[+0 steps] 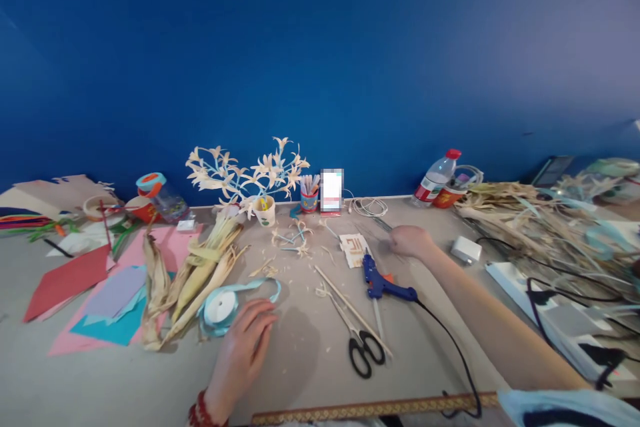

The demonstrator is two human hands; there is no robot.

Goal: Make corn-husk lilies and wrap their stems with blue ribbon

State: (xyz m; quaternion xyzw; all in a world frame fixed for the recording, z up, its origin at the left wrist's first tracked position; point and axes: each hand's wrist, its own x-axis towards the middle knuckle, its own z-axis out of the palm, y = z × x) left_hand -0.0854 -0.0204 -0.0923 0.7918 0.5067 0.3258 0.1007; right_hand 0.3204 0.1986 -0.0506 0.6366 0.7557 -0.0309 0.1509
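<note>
My left hand (246,347) rests on the table with its fingers stretched out, holding nothing. Right beside its fingertips is a roll of light blue ribbon (221,307), its loose end curling to the right. My right hand (411,241) reaches to the back of the table, fingers curled round thin wires (383,221) that stick out past the fingertips. Left of that hand lie a patterned white card (353,250) and a blue hot glue gun (383,281). Black-handled scissors (367,351) lie nearer me beside a thin pale stick (353,307). Small blue-stemmed husk flowers (295,239) lie mid-table.
A paper cup (265,213) holds husk flowers. Corn husks (200,280) and coloured paper (107,303) cover the left. A bottle (435,180), a white adapter (466,250) and a power strip (535,317) stand right. The glue gun's black cord (457,347) runs towards me.
</note>
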